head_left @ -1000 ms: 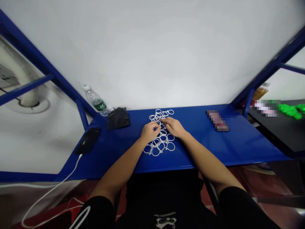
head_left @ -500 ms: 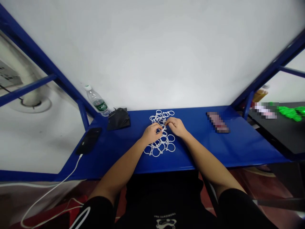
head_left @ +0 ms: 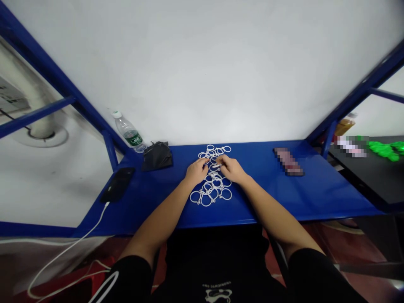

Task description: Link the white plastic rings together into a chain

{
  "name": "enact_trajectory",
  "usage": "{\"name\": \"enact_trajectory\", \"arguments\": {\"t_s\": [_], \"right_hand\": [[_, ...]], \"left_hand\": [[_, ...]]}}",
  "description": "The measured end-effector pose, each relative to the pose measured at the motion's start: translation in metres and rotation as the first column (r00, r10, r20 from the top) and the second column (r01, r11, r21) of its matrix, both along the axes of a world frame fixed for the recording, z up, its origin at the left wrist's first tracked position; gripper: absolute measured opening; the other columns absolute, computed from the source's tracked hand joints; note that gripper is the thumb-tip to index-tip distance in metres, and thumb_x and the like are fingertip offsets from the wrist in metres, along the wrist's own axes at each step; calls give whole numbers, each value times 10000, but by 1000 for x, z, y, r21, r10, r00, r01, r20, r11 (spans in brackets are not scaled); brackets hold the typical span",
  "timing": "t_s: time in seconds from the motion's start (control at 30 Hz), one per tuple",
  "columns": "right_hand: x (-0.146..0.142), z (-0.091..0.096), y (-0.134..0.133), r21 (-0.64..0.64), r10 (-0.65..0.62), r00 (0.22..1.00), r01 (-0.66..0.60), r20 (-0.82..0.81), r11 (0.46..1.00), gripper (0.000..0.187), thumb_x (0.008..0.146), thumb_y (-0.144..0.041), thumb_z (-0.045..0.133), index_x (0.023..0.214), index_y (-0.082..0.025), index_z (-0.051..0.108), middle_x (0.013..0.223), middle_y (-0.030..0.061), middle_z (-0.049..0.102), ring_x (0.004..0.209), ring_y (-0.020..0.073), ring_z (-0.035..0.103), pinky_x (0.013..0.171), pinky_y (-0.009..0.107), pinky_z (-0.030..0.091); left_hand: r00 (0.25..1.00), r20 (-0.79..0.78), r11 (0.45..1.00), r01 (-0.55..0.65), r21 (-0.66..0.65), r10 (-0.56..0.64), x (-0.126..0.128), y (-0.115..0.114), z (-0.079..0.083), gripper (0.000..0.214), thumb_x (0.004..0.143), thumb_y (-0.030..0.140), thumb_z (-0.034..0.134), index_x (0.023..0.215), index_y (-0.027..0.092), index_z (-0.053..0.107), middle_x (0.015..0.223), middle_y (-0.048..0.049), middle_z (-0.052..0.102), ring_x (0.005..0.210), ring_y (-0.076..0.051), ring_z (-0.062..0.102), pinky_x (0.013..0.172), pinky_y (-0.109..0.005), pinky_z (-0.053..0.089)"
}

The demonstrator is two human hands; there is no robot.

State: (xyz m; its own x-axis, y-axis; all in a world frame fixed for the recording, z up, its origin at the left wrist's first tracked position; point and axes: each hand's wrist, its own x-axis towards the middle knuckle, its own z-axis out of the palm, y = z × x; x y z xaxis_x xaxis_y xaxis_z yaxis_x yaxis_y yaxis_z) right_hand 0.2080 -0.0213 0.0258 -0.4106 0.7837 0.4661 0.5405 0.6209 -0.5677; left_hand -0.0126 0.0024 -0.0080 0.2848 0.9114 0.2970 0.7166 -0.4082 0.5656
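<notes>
A cluster of several white plastic rings [head_left: 213, 188] lies in the middle of the blue table [head_left: 284, 198]. My left hand [head_left: 196, 171] rests on the cluster's left side, its fingers curled and pinching at a ring near the far end. My right hand [head_left: 231, 167] sits on the right side, fingers bent and pinching a white ring between the two hands. The fingertips of both hands almost meet over the rings. More rings [head_left: 219, 149] lie just beyond the hands.
A water bottle [head_left: 128, 132] and a crumpled black bag [head_left: 157, 155] stand at the far left. A black phone [head_left: 117, 184] with a white cable [head_left: 72, 248] lies at the left edge. A blurred flat object [head_left: 288, 160] lies far right. Green items [head_left: 385, 147] sit on a neighbouring black table.
Both hands shifted slightly away from me along the rings, and their fingertips came closer together over a ring. The ring cluster stays in place.
</notes>
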Motion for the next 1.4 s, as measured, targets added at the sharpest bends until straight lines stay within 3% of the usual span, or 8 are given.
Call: {"name": "enact_trajectory", "arguments": {"t_s": [0.13, 0.23, 0.37, 0.57, 0.87, 1.1, 1.27, 1.4], "right_hand": [[-3, -2, 0, 27, 49, 992, -52, 114, 998, 388, 812, -95, 524, 1139, -215, 696, 1137, 69, 755, 995, 218, 703, 889, 321, 545], [0, -6, 7, 52, -66, 988, 59, 137, 997, 379, 868, -97, 502, 1155, -211, 722, 1163, 87, 743, 1103, 236, 689, 963, 349, 553], [5, -14, 18, -12, -192, 954, 200, 229, 980, 484, 933, -106, 484, 1355, -230, 686, 1369, 88, 690, 1219, 241, 671, 1016, 363, 566], [3, -24, 27, -80, -202, 908, 248, 368, 966, 510, 974, -137, 505, 1450, -250, 647, 1543, 62, 596, 1365, 239, 610, 1137, 365, 512], [3, -30, 32, -70, -266, 906, 304, 329, 950, 335, 931, -155, 621, 1229, -249, 742, 1290, 98, 686, 1071, 259, 705, 885, 326, 573], [6, -33, 34, -68, -257, 937, 280, 236, 958, 134, 938, -169, 616, 1020, -234, 700, 1151, 79, 691, 964, 218, 660, 809, 292, 524], [7, -33, 35, -95, -321, 938, 334, 133, 938, 122, 984, -244, 542, 1065, -229, 631, 979, 71, 732, 812, 226, 640, 733, 307, 492], [8, -34, 36, -95, -307, 946, 316, 101, 944, 107, 958, -243, 543, 1029, -228, 622, 945, 58, 736, 752, 209, 625, 694, 291, 462]], "left_hand": [[998, -43, 997, -54, -52, 52, 1, 0, 1, 384, 974, 191, 594, 1346, 223, 680, 1140, -53, 776, 1111, -228, 718, 968, -323, 549], [990, -113, 992, -95, -78, 85, 3, 0, 4, 373, 977, 256, 620, 1342, 215, 686, 1038, -48, 776, 1020, -221, 730, 909, -306, 547], [972, -216, 987, -118, -106, 92, 5, -1, 9, 418, 969, 437, 677, 1338, 245, 710, 999, -50, 778, 983, -229, 738, 877, -301, 539], [957, -285, 984, -106, -140, 62, 4, -2, 16, 385, 1006, 366, 588, 1356, 276, 720, 998, -54, 800, 1020, -237, 743, 900, -306, 534], [976, -169, 989, -145, -40, 136, 2, -3, 9, 167, 923, 254, 644, 989, 275, 797, 968, -42, 805, 914, -255, 741, 794, -323, 535], [975, -195, 993, -113, -25, 106, 2, -3, 5, 233, 947, 337, 659, 1113, 264, 806, 1037, -73, 774, 903, -232, 724, 802, -301, 536], [971, -224, 994, -92, -52, 78, 2, -6, 11, 211, 940, 414, 678, 1013, 280, 823, 892, -55, 788, 851, -233, 724, 758, -295, 518], [976, -201, 994, -97, -44, 86, 2, -7, 13, 160, 934, 312, 663, 898, 277, 815, 877, -44, 798, 841, -235, 736, 752, -301, 516]]}}
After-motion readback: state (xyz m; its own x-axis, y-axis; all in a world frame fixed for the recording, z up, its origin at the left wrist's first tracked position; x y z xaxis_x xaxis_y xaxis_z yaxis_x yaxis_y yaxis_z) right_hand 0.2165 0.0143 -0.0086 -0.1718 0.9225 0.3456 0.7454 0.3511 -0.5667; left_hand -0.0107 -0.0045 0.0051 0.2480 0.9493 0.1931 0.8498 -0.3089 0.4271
